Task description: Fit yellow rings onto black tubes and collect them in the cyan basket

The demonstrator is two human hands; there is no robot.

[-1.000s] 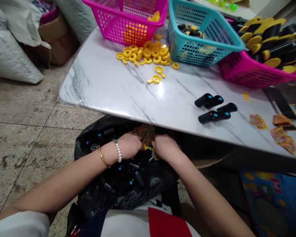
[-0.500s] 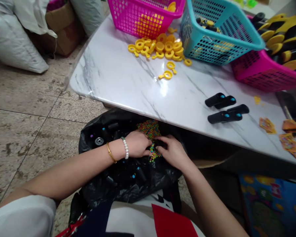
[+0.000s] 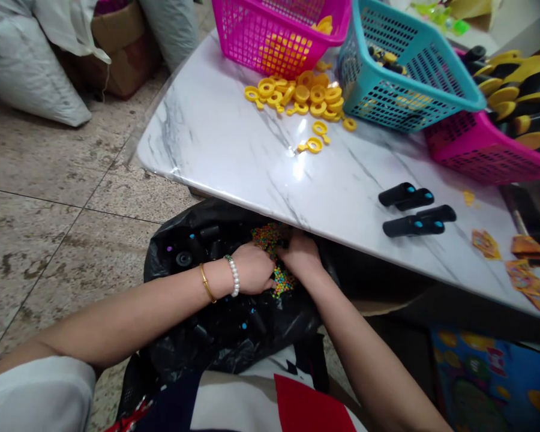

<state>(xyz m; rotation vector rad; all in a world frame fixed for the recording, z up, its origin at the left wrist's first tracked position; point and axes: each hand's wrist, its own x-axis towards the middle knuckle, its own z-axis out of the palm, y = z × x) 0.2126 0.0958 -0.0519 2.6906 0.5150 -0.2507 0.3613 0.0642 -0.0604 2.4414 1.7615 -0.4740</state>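
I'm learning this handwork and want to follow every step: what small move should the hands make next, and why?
Perhaps a small scoop of the coloured beads with the right hand, toward the left hand. Both hands are down in the black bag, with beads showing between them, so little reaching seems needed. Some fingertips are hidden.

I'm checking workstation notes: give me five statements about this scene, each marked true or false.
1. The left hand and right hand are in the black bag. True.
2. The pearly bracelet is on the right wrist. False: it is on the left.
3. Five black tubes lie on the table. True.
4. The loose yellow rings lie on the floor. False: they are on the table.
5. The blue basket stands between two pink baskets. True.
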